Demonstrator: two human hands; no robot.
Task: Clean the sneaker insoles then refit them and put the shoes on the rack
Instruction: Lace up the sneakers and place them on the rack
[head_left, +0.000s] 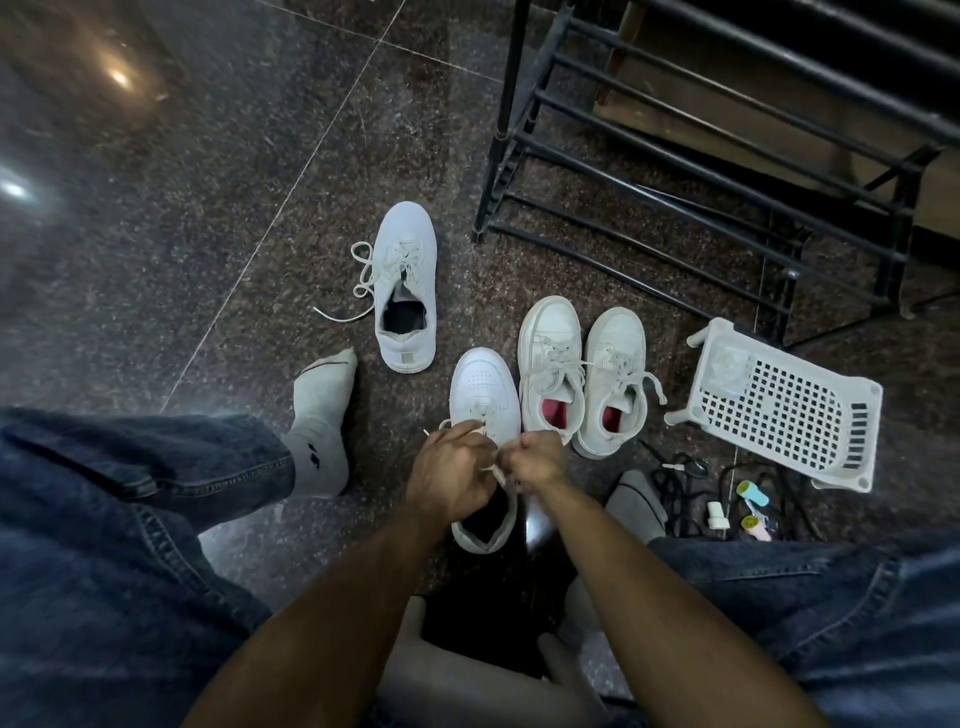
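Denim knees apart, forearms reaching down: left hand (451, 470) and right hand (537, 462) both pinch the laces of the white sneaker (483, 395) on the floor, apparently tying or loosening; the rack (675, 171) waits beyond, so lifting it there looks next.

Occluded and cropped regions, head view.
My left hand (451, 474) and right hand (535, 462) cover the near sneaker (483, 387) laces and tongue, so I cannot read the lace state. The rack (727, 156) is cut off at the far-right edge; small items (750, 506) near the basket (784, 410) are unidentifiable.
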